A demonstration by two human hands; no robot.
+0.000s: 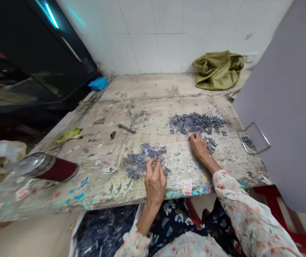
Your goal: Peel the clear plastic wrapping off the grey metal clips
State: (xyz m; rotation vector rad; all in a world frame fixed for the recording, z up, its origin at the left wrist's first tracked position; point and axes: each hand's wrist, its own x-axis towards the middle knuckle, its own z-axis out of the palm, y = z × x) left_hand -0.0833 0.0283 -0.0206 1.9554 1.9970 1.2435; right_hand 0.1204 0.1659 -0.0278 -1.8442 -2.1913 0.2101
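My left hand (155, 180) has its fingers pinched together at the near edge of a small pile of clear plastic packets with grey pieces (139, 159). Whatever lies between its fingertips is too small to make out. Further right, my right hand (199, 145) is closed in a pinch at the near edge of a bigger heap of small grey parts (196, 121). Its fingertips touch the table by loose parts, and what they hold is hidden. Purplish clear plastic lies on the left part of that heap. A smaller cluster of grey parts (211, 143) lies just right of this hand.
A dark red flask (59, 167) lies at the left of the worn table (153, 107). A bolt-like rod (126, 129) lies mid-table. An olive cloth bag (218, 71) sits at the back. Below the near edge stands a container of dark packets (104, 232). A grey panel (284, 107) borders the right.
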